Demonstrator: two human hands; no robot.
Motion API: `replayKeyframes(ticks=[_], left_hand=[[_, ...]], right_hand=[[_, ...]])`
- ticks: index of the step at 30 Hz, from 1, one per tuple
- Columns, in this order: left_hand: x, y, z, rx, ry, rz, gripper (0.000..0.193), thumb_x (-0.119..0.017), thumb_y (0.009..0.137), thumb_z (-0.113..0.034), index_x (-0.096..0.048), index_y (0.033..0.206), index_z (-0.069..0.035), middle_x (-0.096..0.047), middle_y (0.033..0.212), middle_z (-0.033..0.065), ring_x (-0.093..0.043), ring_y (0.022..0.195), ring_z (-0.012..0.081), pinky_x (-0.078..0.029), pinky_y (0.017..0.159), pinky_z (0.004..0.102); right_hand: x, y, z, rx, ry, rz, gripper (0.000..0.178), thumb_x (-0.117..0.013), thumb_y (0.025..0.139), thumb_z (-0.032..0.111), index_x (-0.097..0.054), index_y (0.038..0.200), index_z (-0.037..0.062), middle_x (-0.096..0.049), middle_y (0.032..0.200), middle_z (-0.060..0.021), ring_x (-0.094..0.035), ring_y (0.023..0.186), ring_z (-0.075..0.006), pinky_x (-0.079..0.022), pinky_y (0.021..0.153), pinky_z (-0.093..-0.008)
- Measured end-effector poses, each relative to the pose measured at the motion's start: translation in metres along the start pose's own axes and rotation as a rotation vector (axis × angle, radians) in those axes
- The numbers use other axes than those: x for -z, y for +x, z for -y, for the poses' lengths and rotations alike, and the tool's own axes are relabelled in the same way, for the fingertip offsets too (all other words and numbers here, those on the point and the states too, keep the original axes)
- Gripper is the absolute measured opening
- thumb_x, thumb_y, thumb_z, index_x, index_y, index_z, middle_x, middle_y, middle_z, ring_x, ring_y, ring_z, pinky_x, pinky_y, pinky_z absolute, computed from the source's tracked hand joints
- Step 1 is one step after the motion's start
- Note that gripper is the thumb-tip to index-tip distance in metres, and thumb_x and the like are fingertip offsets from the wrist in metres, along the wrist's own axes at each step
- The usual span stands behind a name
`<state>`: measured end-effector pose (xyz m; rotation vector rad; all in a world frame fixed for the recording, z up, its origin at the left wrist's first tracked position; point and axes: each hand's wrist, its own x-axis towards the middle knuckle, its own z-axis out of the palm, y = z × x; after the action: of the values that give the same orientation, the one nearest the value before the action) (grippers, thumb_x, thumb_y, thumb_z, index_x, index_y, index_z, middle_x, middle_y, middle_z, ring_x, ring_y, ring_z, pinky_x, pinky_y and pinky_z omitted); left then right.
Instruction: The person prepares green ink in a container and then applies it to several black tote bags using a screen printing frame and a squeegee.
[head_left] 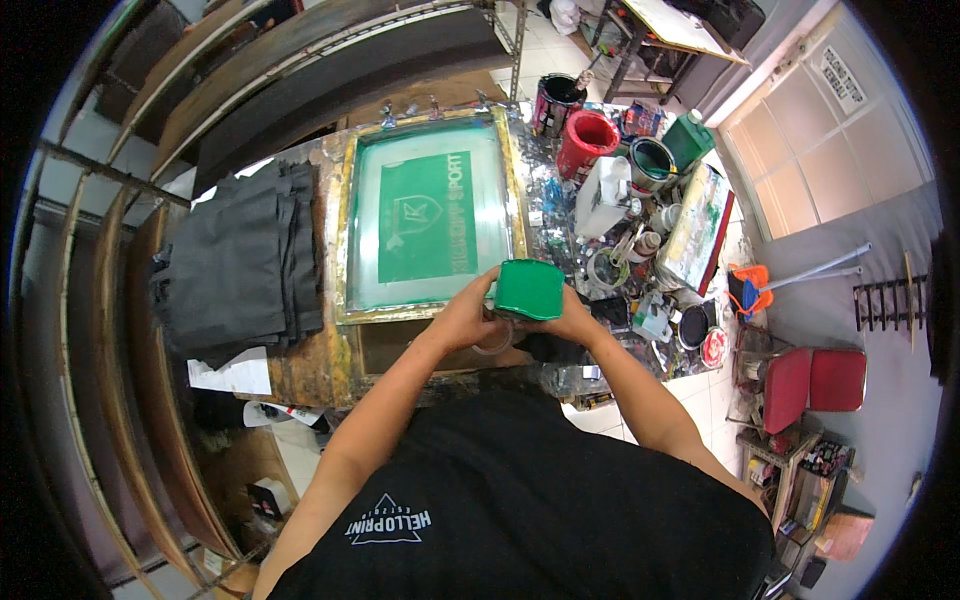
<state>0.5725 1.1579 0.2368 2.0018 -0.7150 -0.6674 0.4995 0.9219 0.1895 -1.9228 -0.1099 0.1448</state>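
Both of my hands hold a squarish tub [529, 290] with a glossy bright green top, just off the near right corner of a screen-printing frame. My left hand [466, 314] closes on its left side, and my right hand [574, 318] grips the right side. Part of a clear round rim [495, 340] shows beneath my left fingers; whether it belongs to the tub, I cannot tell. Clamped on the worktable, the screen-printing frame [347, 250] has a green mesh area with a shield design and lettering. To its left lies a stack of black fabric pieces [240, 262].
Ink containers crowd the table's right side: a red bucket [585, 142], an open can [652, 160], a white jug [603, 197] and a green jug [688, 138]. A metal rack [110, 260] stands left. Red chairs [788, 390] stand to the right.
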Motion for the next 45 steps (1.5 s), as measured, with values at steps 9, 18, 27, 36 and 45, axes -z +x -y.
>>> replayKeyframes(ticks=[9,18,27,36,45], left_hand=[[-0.022,0.000,0.028,-0.039,0.070,-0.063,0.098,-0.076,0.074,-0.008,-0.029,0.160,-0.009,-0.050,0.148,0.0266,-0.049,0.139,0.0421,-0.042,0.115,0.0447],[-0.046,0.009,0.038,-0.093,-0.063,-0.144,0.075,-0.066,0.084,-0.002,-0.031,0.150,0.000,-0.052,0.140,0.0331,-0.051,0.132,0.0490,-0.044,0.110,0.0501],[-0.050,0.019,0.064,-0.141,0.039,-0.128,0.083,-0.070,0.081,-0.003,-0.028,0.152,-0.002,-0.053,0.138,0.0324,-0.051,0.130,0.0502,-0.046,0.107,0.0513],[0.016,0.025,0.037,-0.038,-0.069,-0.098,0.086,-0.072,0.076,-0.004,-0.036,0.154,-0.012,-0.059,0.139,0.0227,-0.058,0.124,0.0421,-0.049,0.103,0.0476],[0.086,0.049,0.062,0.041,-0.111,-0.177,0.085,-0.065,0.080,-0.001,-0.036,0.160,-0.012,-0.059,0.138,0.0169,-0.058,0.112,0.0263,-0.051,0.096,0.0329]], right_hand=[[0.002,0.000,0.006,-0.009,-0.064,0.032,0.071,-0.091,0.074,0.019,-0.061,0.136,0.0046,-0.069,0.131,-0.0114,-0.065,0.119,-0.0228,-0.050,0.104,-0.0380],[-0.004,0.002,-0.003,-0.010,0.011,-0.015,0.063,-0.094,0.071,0.025,-0.068,0.124,0.0032,-0.071,0.121,-0.0134,-0.067,0.110,-0.0279,-0.051,0.100,-0.0405],[-0.005,0.001,0.013,-0.052,-0.028,-0.041,0.071,-0.094,0.071,0.022,-0.063,0.132,0.0047,-0.071,0.126,-0.0131,-0.067,0.113,-0.0255,-0.052,0.100,-0.0387],[-0.004,0.035,0.058,-0.115,-0.140,-0.100,0.077,-0.097,0.068,0.025,-0.060,0.132,0.0030,-0.071,0.126,-0.0140,-0.068,0.114,-0.0245,-0.053,0.100,-0.0401],[-0.029,0.120,0.076,-0.131,0.051,-0.216,0.083,-0.099,0.066,0.028,-0.059,0.134,0.0018,-0.068,0.129,-0.0139,-0.065,0.119,-0.0255,-0.051,0.104,-0.0410]])
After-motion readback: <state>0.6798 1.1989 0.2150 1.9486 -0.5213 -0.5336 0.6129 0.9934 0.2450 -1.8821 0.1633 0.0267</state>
